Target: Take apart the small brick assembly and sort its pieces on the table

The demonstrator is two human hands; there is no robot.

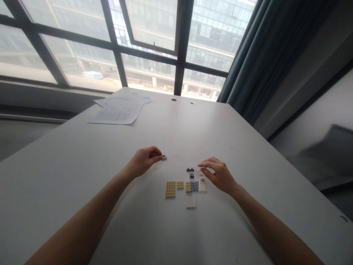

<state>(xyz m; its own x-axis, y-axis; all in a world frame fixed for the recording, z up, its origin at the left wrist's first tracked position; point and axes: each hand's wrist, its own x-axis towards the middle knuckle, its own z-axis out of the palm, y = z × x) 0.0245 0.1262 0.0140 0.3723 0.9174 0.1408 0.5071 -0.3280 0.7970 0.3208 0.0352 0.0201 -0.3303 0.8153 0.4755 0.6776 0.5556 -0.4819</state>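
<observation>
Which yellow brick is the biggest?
The leftmost yellow brick: it's longer and has more studs than the middle yellow brick and the right-hand yellow brick beside the grey piece.

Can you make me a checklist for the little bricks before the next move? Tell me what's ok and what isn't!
1. Left hand's grip has a small grey plastic piece: ok, pinched at the fingertips.
2. Right hand is holding one of the small white plastic pieces: cannot tell, but its fingers are right beside them.
3. Big tan rectangular studded plastic plate is uncovered: ok.
4. Narrow tan studded plastic piece is well apart from the blue-grey studded plastic piece: not ok, no clear gap shows.
5. White printed paper sheets are away from the bricks: ok.
</observation>
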